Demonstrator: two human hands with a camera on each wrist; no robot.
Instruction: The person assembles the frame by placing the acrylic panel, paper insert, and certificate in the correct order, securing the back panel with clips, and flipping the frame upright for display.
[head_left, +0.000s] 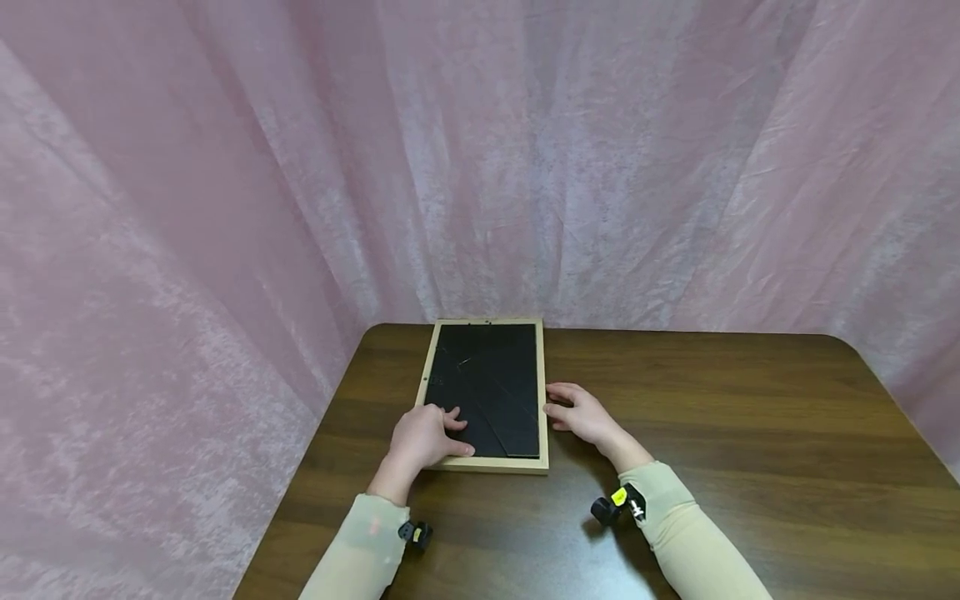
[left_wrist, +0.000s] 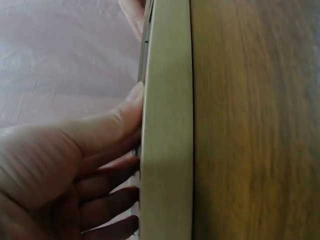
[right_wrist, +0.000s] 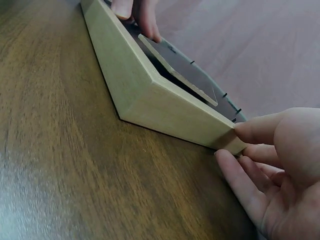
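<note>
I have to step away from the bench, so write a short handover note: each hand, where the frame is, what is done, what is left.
Left hand: rests on the near left corner of the light wooden picture frame, fingers on its black backing board.
Right hand: fingertips touch the frame's right edge, gripping nothing.
Frame: lies face down, flat on the dark wooden table, near its far left corner.
Done: frame turned back side up; the right wrist view shows one backing piece slightly raised.
Left: probably getting the backing out; how many tabs are released cannot be told.
</note>
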